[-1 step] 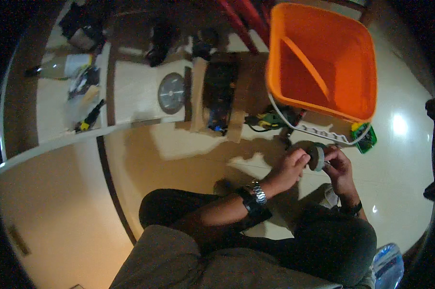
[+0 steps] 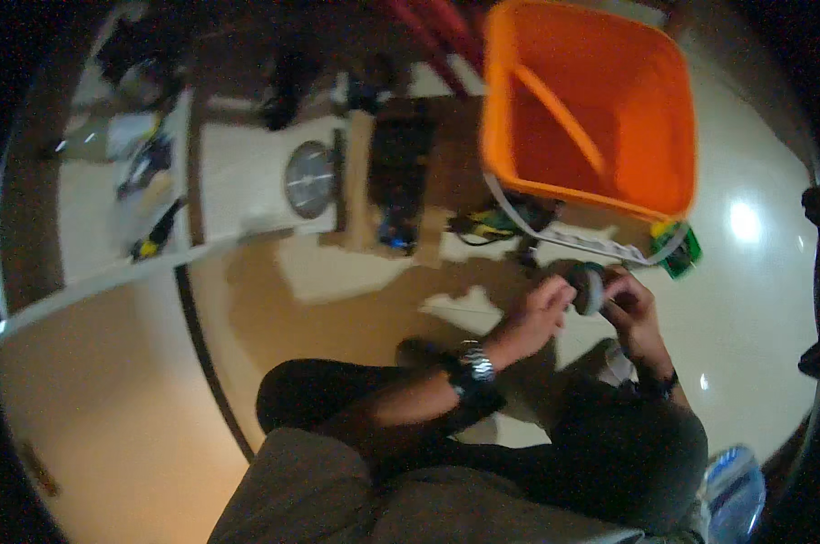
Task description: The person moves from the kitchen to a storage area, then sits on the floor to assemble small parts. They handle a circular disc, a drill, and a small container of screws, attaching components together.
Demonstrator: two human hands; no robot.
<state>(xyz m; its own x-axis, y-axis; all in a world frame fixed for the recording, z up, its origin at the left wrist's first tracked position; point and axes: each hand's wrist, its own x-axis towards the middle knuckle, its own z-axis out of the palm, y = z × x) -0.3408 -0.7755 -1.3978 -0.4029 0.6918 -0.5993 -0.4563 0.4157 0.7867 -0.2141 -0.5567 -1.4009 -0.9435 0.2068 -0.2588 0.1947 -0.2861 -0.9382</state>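
Observation:
Both my hands are at a small, thick round disc point(image 2: 590, 292), held up over the floor in front of my knees. Its edge is pale grey and one side looks dark green. It resembles a roll of tape, but blur hides its exact kind. My left hand point(image 2: 537, 313), with a metal watch at the wrist, has thumb and fingers closed at the disc's left side. From the right, my right hand point(image 2: 634, 304) pinches at the pale edge with bent fingers. Just beyond the hands, the white handle point(image 2: 578, 243) of an orange bucket point(image 2: 687, 136) hangs down.
A green and yellow package point(image 2: 678, 249) lies beside the bucket. Left of it are a green power tool point(image 2: 487, 222) and an open cardboard box point(image 2: 358, 181). A round saw blade point(image 2: 310, 179), a bottle point(image 2: 111, 136) and a yellow-black tool point(image 2: 159, 231) rest on the shelf.
The view has shifted slightly, so the bucket, shelf and hands appear a little farther left. The disc is still between both hands, seen more blurred and slightly turned.

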